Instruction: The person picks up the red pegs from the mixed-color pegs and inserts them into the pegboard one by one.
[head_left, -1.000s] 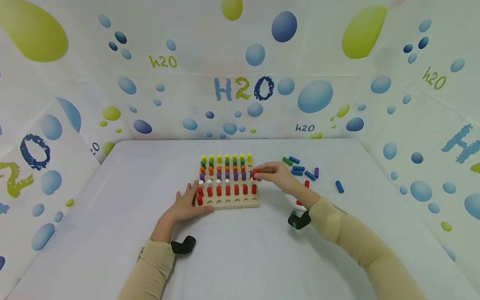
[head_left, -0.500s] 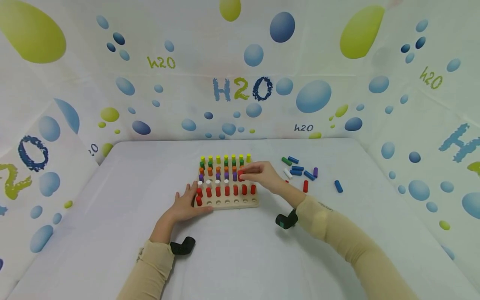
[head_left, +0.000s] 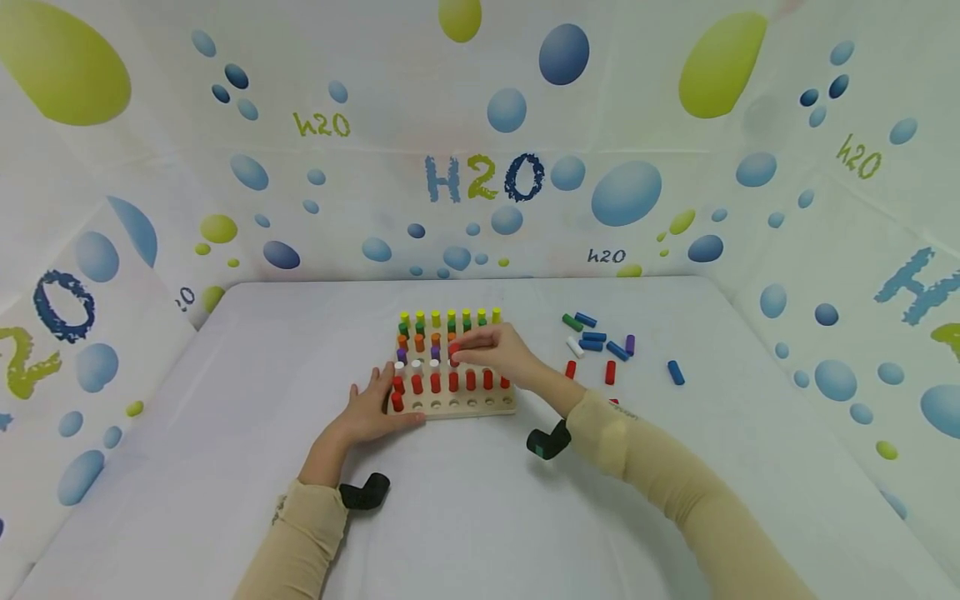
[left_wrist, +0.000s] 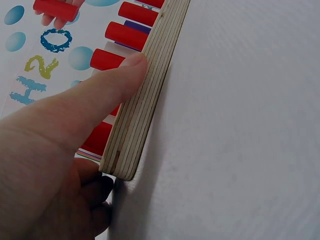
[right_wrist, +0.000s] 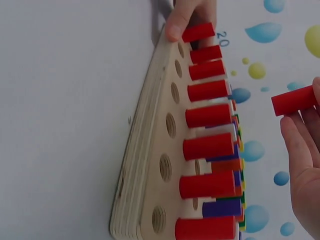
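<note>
A wooden pegboard (head_left: 465, 411) lies on the white-covered table, with coloured pegs standing in rows. My left hand (head_left: 367, 412) rests at its front left corner, thumb along the front edge and the other fingers spread by the left side. In the left wrist view, the thumb (left_wrist: 110, 82) presses on the layered wooden edge. Between thumb and fingertips my right hand (head_left: 498, 352) pinches a red peg (right_wrist: 294, 101), held above the middle rows, apart from the board. A single red peg (head_left: 397, 402) stands at the left end of the front row; bare holes continue rightwards.
Loose pegs lie right of the board: several blue ones (head_left: 617, 351), a green one (head_left: 572, 322), a white one (head_left: 575, 347), a purple one (head_left: 630, 344) and red ones (head_left: 611, 372). Patterned sheets (head_left: 337, 225) wall the table's back and sides.
My right hand has moved left over the board with the red peg, from its right edge to above the middle. My left hand has stayed at the corner.
</note>
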